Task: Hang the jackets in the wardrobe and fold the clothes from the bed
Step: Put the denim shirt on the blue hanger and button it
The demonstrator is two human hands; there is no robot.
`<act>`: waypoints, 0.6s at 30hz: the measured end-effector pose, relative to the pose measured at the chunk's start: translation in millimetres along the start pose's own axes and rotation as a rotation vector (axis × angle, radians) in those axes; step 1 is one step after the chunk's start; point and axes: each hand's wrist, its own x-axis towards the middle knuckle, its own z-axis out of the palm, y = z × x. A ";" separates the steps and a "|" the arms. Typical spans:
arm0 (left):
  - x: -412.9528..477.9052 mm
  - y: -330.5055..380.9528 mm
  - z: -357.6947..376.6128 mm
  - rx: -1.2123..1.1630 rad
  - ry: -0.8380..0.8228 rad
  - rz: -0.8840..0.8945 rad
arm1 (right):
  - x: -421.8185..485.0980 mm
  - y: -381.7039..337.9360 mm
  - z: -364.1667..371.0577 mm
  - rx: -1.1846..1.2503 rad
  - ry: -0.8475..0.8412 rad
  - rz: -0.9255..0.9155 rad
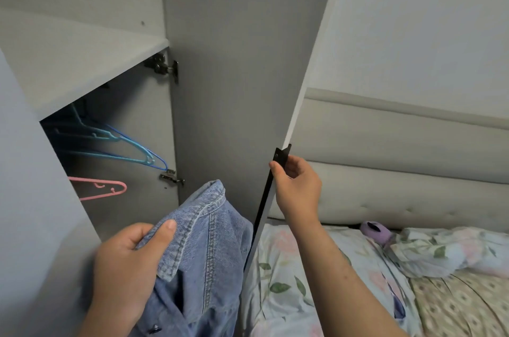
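My left hand (129, 262) grips a blue denim jacket (203, 259) by its collar, low in front of the wardrobe opening. My right hand (296, 185) holds the long black handle (264, 207) on the edge of the grey wardrobe door (234, 75), which stands open. Inside the wardrobe hang several bare blue hangers (129, 149) and a pink hanger (107, 189), below a shelf (68, 61).
To the right lies the bed with a floral sheet (289, 281), a crumpled floral cloth (451, 251) and a purple item (376, 232) by the padded headboard (399, 171). The wardrobe's left door panel (33, 199) stands close at my left.
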 end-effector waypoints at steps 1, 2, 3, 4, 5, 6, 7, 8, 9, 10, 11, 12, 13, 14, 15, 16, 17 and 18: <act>0.6 0.1 1.5 -0.009 -0.004 -0.005 | 5.7 2.8 -0.3 0.017 0.012 0.000; 1.4 -0.2 2.5 -0.020 -0.004 -0.010 | 11.5 5.5 -0.6 0.027 0.022 0.001; 2.4 -1.0 3.2 -0.026 -0.003 -0.014 | 17.1 7.2 -1.2 0.033 0.030 0.005; 3.5 -2.1 4.0 -0.026 -0.003 -0.017 | 22.3 8.5 -2.1 0.036 0.035 0.013; 4.7 -3.5 5.0 -0.021 -0.004 -0.015 | 27.9 9.4 -3.2 0.038 0.037 0.018; 6.1 -5.1 6.0 -0.018 -0.004 -0.009 | 33.7 10.1 -4.4 0.033 0.038 0.018; 7.8 -6.7 7.4 -0.019 -0.003 -0.004 | 39.1 11.0 -5.6 0.023 0.037 0.014; 9.4 -8.2 8.8 -0.020 -0.001 0.001 | 43.6 11.3 -6.7 0.016 0.034 0.011; 11.5 -10.3 10.1 -0.019 0.002 0.005 | 47.5 11.9 -7.6 0.012 0.033 0.009; 13.2 -13.0 11.7 -0.018 0.008 0.012 | 50.8 13.3 -8.3 0.007 0.030 0.005; 15.1 -16.3 13.0 -0.021 0.018 0.019 | 53.5 15.0 -8.6 0.002 0.030 0.001; 17.2 -20.0 14.2 -0.026 0.026 0.022 | 55.0 16.9 -9.0 -0.001 0.028 -0.003; 19.0 -24.0 15.5 -0.031 0.032 0.021 | 55.6 18.6 -9.1 0.000 0.025 -0.006; 20.8 -27.9 16.8 -0.036 0.037 0.018 | 55.7 20.0 -9.3 -0.002 0.019 -0.012; 22.2 -31.6 17.7 -0.040 0.046 0.016 | 55.8 21.2 -9.3 -0.006 0.013 -0.018; 23.1 -34.6 18.3 -0.047 0.056 0.015 | 56.2 22.5 -9.5 -0.009 0.006 -0.027; 23.7 -37.1 19.0 -0.057 0.065 0.014 | 56.7 23.6 -9.8 -0.011 0.003 -0.035; 24.2 -38.9 19.6 -0.064 0.071 0.014 | 57.0 24.0 -10.3 -0.018 0.003 -0.042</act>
